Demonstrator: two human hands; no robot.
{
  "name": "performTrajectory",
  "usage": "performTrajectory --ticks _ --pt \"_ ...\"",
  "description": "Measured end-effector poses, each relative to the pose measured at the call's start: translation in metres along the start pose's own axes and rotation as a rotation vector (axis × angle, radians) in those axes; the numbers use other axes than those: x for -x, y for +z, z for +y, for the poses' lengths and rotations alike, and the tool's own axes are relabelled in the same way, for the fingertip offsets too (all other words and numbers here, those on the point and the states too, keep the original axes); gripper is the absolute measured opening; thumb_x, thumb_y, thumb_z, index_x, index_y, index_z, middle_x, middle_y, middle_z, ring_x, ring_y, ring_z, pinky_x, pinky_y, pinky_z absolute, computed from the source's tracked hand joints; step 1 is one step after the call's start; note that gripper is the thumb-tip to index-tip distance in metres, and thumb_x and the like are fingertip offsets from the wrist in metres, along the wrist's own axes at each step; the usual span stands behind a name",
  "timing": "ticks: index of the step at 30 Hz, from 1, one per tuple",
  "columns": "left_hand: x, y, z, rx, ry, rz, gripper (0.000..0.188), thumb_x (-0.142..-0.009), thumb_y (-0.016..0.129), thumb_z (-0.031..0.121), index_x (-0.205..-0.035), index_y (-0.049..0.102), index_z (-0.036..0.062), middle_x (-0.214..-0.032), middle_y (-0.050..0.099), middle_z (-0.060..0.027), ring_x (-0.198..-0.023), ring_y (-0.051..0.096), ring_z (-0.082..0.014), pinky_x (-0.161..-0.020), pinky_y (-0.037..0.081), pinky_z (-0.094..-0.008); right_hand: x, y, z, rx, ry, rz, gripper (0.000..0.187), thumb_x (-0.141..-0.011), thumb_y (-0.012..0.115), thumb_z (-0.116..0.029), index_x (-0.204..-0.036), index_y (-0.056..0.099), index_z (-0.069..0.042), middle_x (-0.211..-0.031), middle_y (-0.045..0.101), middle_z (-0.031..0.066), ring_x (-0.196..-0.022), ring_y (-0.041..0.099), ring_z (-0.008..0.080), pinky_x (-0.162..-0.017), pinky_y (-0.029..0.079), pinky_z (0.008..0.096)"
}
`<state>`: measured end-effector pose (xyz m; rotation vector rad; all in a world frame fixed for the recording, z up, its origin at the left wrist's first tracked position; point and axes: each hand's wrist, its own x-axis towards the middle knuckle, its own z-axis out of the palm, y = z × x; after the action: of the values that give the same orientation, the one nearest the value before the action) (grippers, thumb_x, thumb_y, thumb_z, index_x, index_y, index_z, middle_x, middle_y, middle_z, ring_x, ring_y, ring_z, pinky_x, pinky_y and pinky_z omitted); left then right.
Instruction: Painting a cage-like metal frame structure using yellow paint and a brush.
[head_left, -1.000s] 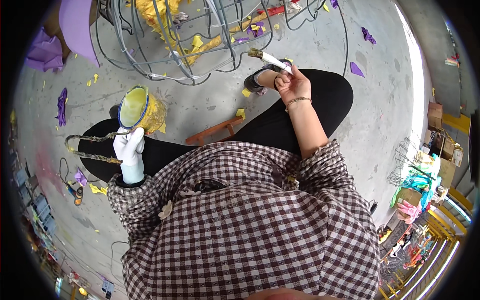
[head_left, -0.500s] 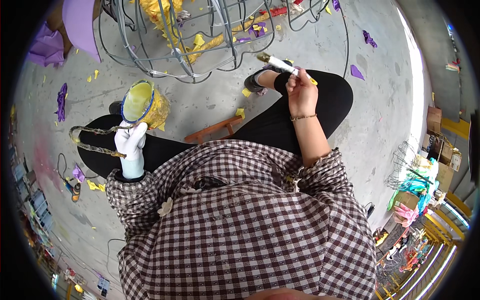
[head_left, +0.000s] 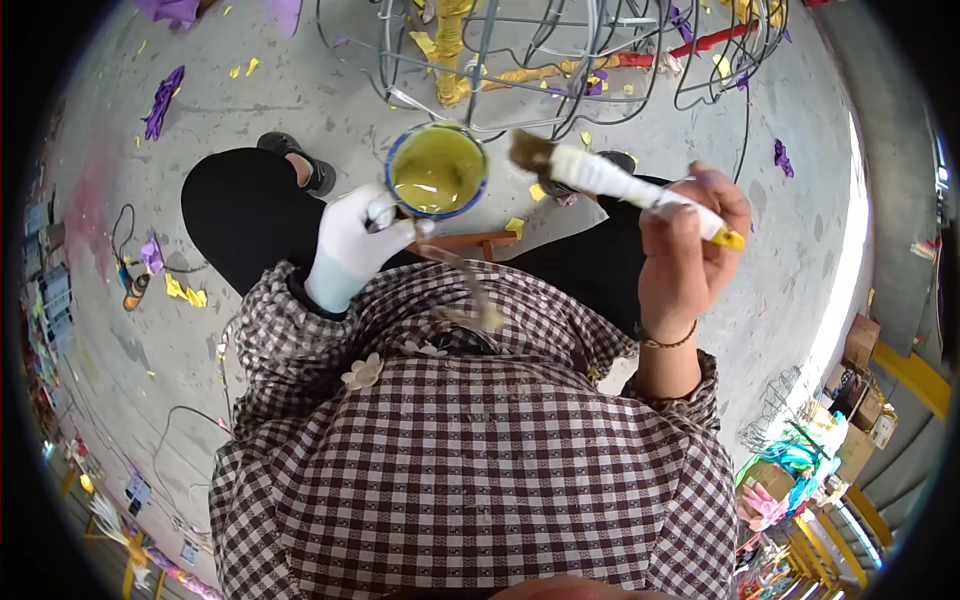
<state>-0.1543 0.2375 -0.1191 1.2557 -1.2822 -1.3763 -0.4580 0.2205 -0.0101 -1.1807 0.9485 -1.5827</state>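
My left hand [head_left: 352, 240], in a white glove, grips a blue-rimmed cup [head_left: 437, 172] at its near left side. Pale yellow-green liquid shows inside the cup, and its opening faces up toward me. A crusted handle [head_left: 468, 272], blurred, trails from the cup toward my checked smock. Bare, with a bracelet at the wrist, my right hand [head_left: 690, 255] is closed round a paintbrush [head_left: 610, 180]. The brush has a white handle with a yellow end. Its dark bristles point left, just right of the cup's rim and apart from it.
A grey wire frame [head_left: 570, 75], partly wrapped in yellow, stands beyond my feet. A small reddish-brown wooden stool [head_left: 470, 241] sits between my legs. Purple scraps [head_left: 165, 100] and yellow scraps lie on the concrete floor. A cordless drill [head_left: 135, 290] lies at left; cardboard boxes [head_left: 862, 340] stand at right.
My left hand has brought the cup rightward, in front of me. The brush has risen closer to view, its bristles now nearer the cup. The whole view has shifted.
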Motion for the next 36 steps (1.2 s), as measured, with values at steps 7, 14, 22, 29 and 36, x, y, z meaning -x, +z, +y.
performTrajectory --ticks 7,14,22,29,36 --pt "0.004 0.031 0.025 -0.429 0.123 -0.042 0.024 -0.075 0.075 0.016 -0.074 0.056 0.0019 -0.063 0.051 -0.0092 -0.059 0.057 -0.0232 -0.054 0.043 -0.0329 0.002 0.041 0.024 0.759 -0.277 -0.718 0.018 -0.087 0.067 -0.001 -0.101 0.057 0.002 -0.089 0.064 0.0136 -0.077 0.064 0.0249 -0.072 0.050 0.0314" --pt "0.005 0.027 0.023 -0.539 0.222 -0.048 0.027 -0.071 0.076 0.021 -0.073 0.057 0.0026 -0.065 0.055 -0.0114 -0.062 0.057 -0.0313 -0.056 0.044 -0.0403 0.008 0.042 0.037 0.590 -0.190 -0.688 0.015 -0.087 0.068 -0.003 -0.098 0.058 0.000 -0.089 0.064 0.0134 -0.077 0.064 0.0294 -0.068 0.050 0.0333" --pt "0.002 0.025 0.020 -0.534 0.189 -0.044 0.027 -0.072 0.076 0.024 -0.074 0.058 0.0038 -0.066 0.056 -0.0113 -0.063 0.058 -0.0317 -0.056 0.045 -0.0411 0.007 0.045 0.041 0.790 -0.200 -0.750 0.013 -0.090 0.065 -0.009 -0.097 0.057 -0.002 -0.092 0.065 0.0121 -0.076 0.065 0.0288 -0.064 0.051 0.0353" --pt "0.001 0.022 0.015 -0.610 0.146 -0.057 0.028 -0.072 0.077 0.027 -0.075 0.059 0.0053 -0.066 0.057 -0.0106 -0.062 0.060 -0.0312 -0.056 0.046 -0.0408 -0.014 0.044 0.014 0.994 -0.254 -0.671 0.017 -0.090 0.069 -0.011 -0.101 0.061 0.000 -0.089 0.066 0.0112 -0.064 0.061 0.0142 -0.057 0.046 0.0237" --pt "-0.001 0.017 0.010 -0.657 0.144 -0.079 0.025 -0.073 0.076 0.026 -0.083 0.065 0.0053 -0.070 0.061 -0.0138 -0.064 0.062 -0.0314 -0.057 0.047 -0.0382 -0.008 0.041 0.005 0.985 -0.046 -0.492 0.015 -0.091 0.068 -0.012 -0.100 0.061 -0.002 -0.077 0.063 0.0074 -0.056 0.055 0.0122 -0.056 0.045 0.0256"
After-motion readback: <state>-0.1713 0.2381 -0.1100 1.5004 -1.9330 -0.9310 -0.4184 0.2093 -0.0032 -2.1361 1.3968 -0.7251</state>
